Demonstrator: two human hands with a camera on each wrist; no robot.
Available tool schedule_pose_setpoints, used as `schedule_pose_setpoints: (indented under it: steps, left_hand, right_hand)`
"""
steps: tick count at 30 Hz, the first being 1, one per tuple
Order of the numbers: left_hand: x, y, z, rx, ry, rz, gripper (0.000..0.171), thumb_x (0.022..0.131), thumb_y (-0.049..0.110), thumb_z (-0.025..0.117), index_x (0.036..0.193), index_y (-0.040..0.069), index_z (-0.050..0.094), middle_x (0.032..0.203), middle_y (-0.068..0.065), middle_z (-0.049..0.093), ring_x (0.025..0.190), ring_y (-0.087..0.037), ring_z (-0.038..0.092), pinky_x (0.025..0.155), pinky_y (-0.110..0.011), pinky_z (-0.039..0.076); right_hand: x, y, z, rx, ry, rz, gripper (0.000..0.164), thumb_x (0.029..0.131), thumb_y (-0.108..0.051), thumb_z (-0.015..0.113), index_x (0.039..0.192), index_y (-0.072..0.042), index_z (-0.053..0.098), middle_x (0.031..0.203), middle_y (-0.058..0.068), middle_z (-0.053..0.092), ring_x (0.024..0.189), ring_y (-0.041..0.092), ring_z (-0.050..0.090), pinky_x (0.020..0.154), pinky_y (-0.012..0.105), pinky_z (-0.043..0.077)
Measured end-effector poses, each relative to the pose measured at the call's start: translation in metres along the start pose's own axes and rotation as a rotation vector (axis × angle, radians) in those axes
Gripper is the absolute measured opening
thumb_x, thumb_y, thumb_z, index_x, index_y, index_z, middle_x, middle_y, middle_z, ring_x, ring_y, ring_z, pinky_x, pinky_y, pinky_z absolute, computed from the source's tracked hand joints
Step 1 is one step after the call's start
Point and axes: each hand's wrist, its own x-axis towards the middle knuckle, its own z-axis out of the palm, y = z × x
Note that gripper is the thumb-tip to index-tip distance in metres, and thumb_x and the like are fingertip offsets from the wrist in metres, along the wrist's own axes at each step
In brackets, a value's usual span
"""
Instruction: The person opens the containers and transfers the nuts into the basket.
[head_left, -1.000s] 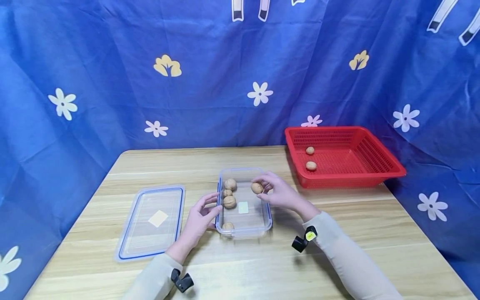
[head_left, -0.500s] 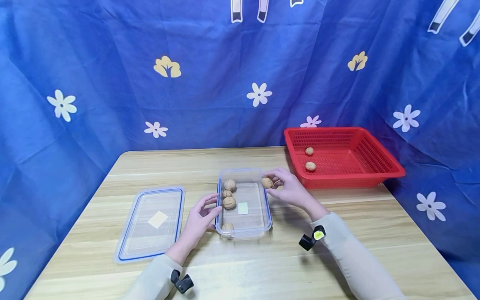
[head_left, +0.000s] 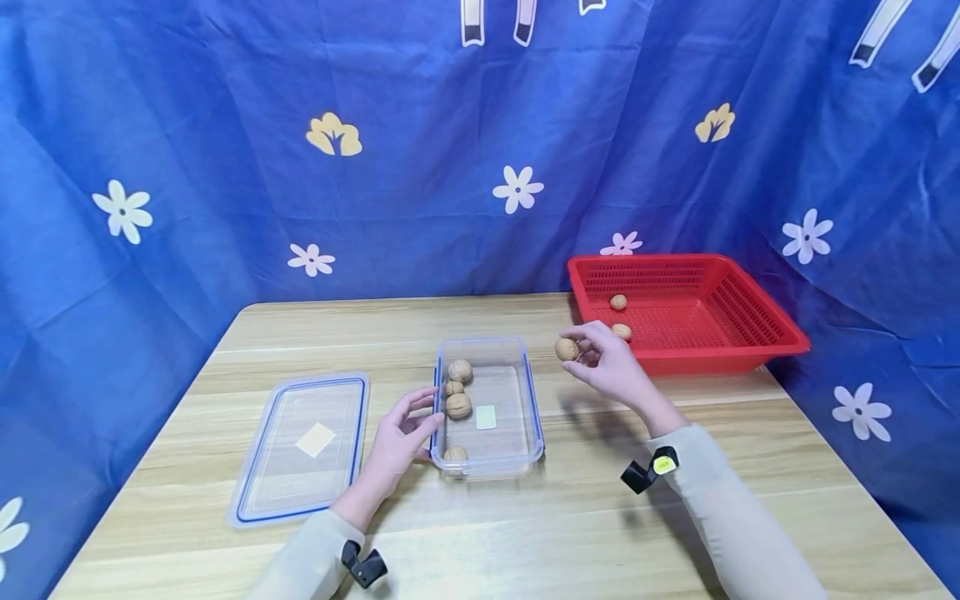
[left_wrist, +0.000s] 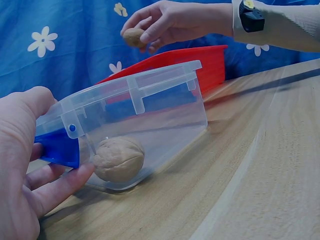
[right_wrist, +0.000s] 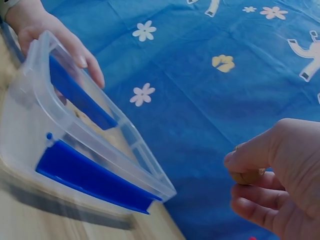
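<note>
My right hand [head_left: 611,362] pinches a walnut [head_left: 567,349] between thumb and fingers. It is in the air over the table, between the clear plastic food container [head_left: 504,467] and the red basket [head_left: 690,362]. My left hand [head_left: 397,437] grips the container's left side, with the thumb at the rim and fingers by the blue latch [left_wrist: 60,147]. Several walnuts lie along the container's left side, one of them a walnut [left_wrist: 119,159] seen through the near corner. Two more walnuts sit in the basket; the nearer walnut [head_left: 621,332] is just beyond my right hand.
A clear lid [head_left: 277,467] with a blue seal lies flat on the table left of the container. A blue patterned cloth [head_left: 420,150] hangs behind the wooden table [head_left: 480,550].
My right hand has carried the walnut out from above the container, rightward and slightly away, toward the basket. My left hand and the container stay in place.
</note>
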Motion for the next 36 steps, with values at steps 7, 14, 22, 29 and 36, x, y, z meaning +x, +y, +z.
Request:
schedule_pose_setpoints:
  steps: [7, 14, 22, 29, 36]
  left_hand:
    - [-0.008, 0.019, 0.006, 0.016, 0.001, -0.02, 0.046, 0.089, 0.009, 0.063, 0.132, 0.008, 0.047, 0.129, -0.015, 0.047, 0.103, -0.026, 0.056, 0.056, -0.038, 0.057]
    - [-0.008, 0.019, 0.006, 0.007, -0.005, -0.012, 0.047, 0.089, 0.01, 0.063, 0.133, 0.007, 0.047, 0.13, -0.017, 0.046, 0.109, -0.037, 0.052, 0.058, -0.039, 0.057]
    - [-0.009, 0.019, 0.007, 0.011, -0.005, -0.011, 0.046, 0.089, 0.009, 0.063, 0.132, 0.007, 0.047, 0.13, -0.017, 0.046, 0.109, -0.036, 0.052, 0.057, -0.039, 0.057]
    - [-0.009, 0.019, 0.007, 0.001, -0.009, -0.012, 0.047, 0.089, 0.009, 0.063, 0.132, 0.006, 0.046, 0.132, -0.02, 0.045, 0.112, -0.042, 0.049, 0.057, -0.038, 0.057]
    - [-0.008, 0.019, 0.007, 0.004, -0.009, -0.012, 0.047, 0.089, 0.01, 0.062, 0.133, 0.006, 0.046, 0.132, -0.018, 0.045, 0.112, -0.04, 0.049, 0.059, -0.04, 0.057]
  right_hand:
    - [-0.002, 0.003, -0.019, -0.019, 0.083, 0.064, 0.041, 0.073, 0.001, 0.075, 0.112, -0.004, 0.063, 0.095, 0.008, 0.055, 0.079, 0.021, 0.057, 0.067, 0.029, 0.052]
    - [-0.005, 0.011, -0.035, -0.029, 0.153, 0.094, 0.041, 0.074, -0.001, 0.076, 0.112, -0.003, 0.062, 0.096, 0.01, 0.055, 0.078, 0.023, 0.06, 0.071, 0.034, 0.052]
    - [-0.008, 0.025, -0.053, -0.083, 0.204, 0.181, 0.042, 0.074, -0.004, 0.076, 0.114, -0.003, 0.06, 0.097, 0.011, 0.054, 0.082, 0.025, 0.059, 0.071, 0.03, 0.051]
    - [-0.011, 0.039, -0.067, -0.145, 0.231, 0.258, 0.041, 0.078, -0.005, 0.073, 0.116, -0.003, 0.059, 0.099, 0.014, 0.053, 0.084, 0.03, 0.06, 0.073, 0.036, 0.053]
    - [-0.015, 0.051, -0.077, -0.195, 0.254, 0.306, 0.041, 0.079, -0.003, 0.071, 0.118, -0.001, 0.058, 0.099, 0.016, 0.051, 0.086, 0.03, 0.058, 0.077, 0.043, 0.051]
